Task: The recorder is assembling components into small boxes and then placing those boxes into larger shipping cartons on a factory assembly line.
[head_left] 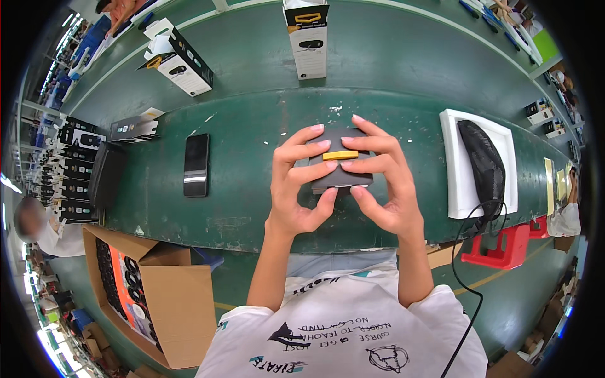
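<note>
A small black box (354,175) with a yellow strip across its upper face is between my two hands over the green table (239,217). My left hand (293,183) closes on its left side, with fingers over the top and thumb at the near edge. From the right, my right hand (396,179) grips it the same way, fingertips beside the yellow strip. A thin pale edge shows along the box's near side. What lies beneath the box is hidden.
A black phone (196,165) lies to the left. At right, a black curved device (482,160) with a cord rests in a white tray (452,164). Open-topped printed boxes (310,53) stand at the back. An open cardboard carton (179,312) and a red stool (501,251) flank the near edge.
</note>
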A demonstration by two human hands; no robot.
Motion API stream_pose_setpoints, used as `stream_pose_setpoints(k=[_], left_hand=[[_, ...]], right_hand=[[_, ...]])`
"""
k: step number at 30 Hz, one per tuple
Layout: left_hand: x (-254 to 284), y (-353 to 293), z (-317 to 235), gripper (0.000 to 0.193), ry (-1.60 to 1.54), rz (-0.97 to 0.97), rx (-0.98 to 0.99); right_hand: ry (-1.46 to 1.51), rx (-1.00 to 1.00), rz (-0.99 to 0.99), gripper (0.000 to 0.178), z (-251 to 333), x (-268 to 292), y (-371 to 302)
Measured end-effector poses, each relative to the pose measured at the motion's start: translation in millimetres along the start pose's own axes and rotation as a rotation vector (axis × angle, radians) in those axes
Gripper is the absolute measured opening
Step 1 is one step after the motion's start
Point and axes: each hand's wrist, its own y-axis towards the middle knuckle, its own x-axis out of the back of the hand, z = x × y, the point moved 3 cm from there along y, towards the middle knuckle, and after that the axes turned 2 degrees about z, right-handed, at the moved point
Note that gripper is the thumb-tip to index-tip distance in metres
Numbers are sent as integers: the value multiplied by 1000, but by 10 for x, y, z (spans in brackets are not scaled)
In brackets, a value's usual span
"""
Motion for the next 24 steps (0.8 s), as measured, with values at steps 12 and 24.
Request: stream_pose_setpoints(k=[12, 24], left_hand=[[-46, 84, -43, 20, -13, -86, -9], [4, 9, 41, 34, 31, 69, -67]], right_hand=[[-70, 146, -249, 20, -61, -105, -55], [-22, 316, -336, 26, 10, 121, -260]])
